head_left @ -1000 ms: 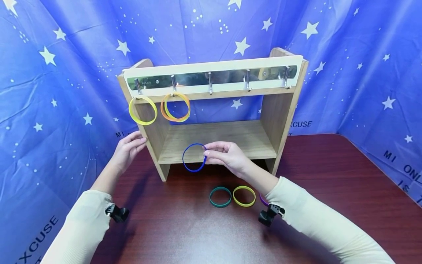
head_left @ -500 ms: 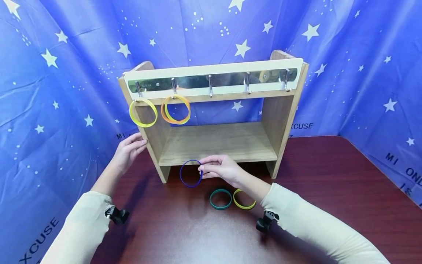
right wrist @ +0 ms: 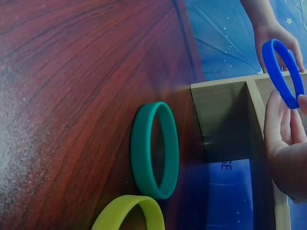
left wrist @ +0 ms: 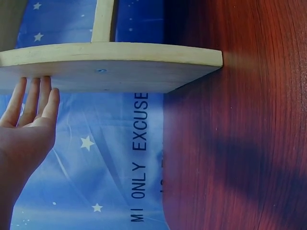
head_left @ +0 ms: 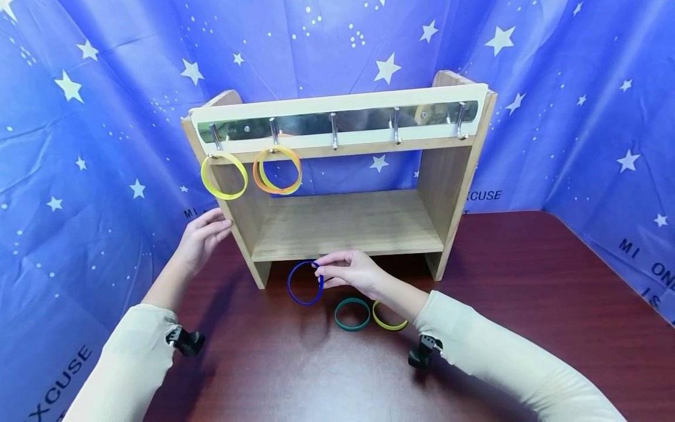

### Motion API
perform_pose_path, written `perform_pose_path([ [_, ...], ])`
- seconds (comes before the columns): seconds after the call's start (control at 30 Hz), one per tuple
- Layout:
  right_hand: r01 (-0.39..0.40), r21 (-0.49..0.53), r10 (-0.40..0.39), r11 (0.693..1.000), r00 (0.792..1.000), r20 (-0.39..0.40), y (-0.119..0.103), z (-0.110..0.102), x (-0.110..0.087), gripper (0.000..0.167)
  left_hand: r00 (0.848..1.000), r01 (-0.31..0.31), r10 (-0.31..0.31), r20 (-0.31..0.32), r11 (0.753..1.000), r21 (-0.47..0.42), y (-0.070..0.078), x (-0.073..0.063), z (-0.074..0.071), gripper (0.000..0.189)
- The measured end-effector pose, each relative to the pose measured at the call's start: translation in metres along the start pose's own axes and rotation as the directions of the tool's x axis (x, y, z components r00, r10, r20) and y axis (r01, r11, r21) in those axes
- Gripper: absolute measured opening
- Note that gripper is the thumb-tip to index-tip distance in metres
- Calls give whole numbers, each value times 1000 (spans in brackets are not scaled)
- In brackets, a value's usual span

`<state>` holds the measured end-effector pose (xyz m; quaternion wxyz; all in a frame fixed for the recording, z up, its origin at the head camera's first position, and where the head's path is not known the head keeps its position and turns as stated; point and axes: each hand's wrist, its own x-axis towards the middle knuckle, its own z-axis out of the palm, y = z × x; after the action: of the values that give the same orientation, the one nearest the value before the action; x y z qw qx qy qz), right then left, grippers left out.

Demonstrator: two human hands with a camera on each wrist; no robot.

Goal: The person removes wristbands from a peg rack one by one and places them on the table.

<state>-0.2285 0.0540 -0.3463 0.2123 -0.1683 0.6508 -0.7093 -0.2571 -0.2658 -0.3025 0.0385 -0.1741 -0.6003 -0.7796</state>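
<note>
A blue silicone wristband (head_left: 289, 286) is pinched between the thumb and fingers of my right hand (head_left: 354, 273), held up in front of the wooden shelf's (head_left: 345, 225) lower board. In the right wrist view the blue wristband (right wrist: 270, 62) stands at the fingertips. My left hand (head_left: 202, 239) touches the shelf's left side with straight fingers, as the left wrist view shows of the fingertips (left wrist: 45, 82). One yellow wristband (head_left: 245, 176) hangs from the leftmost hook. From the second hook hang an orange wristband (head_left: 256, 174) and a yellow one together.
On the dark red table (head_left: 274, 375) lie a green wristband (head_left: 337, 322) and a yellow wristband (head_left: 389, 327), the latter partly behind the right forearm. A metal rail (head_left: 361, 121) with several hooks runs along the shelf's top. A blue starry curtain (head_left: 327, 47) surrounds the table.
My right hand has lowered the blue wristband and brought it slightly left. The purple wristband seen earlier by the right sleeve is now hidden. My left hand stays at the shelf's side.
</note>
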Motion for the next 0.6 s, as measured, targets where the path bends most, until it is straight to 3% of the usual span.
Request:
perform_pose_path([
  [0.37,-40,-46,41,998,999,23,6,-3,1,35,999,11,-11,-37,1000,-3,0,-1,1,40],
  [0.6,-49,-67,51,997,998,29,8,-5,5,37,1000,-8,8,-12,1000,-7,0,0,0,41],
])
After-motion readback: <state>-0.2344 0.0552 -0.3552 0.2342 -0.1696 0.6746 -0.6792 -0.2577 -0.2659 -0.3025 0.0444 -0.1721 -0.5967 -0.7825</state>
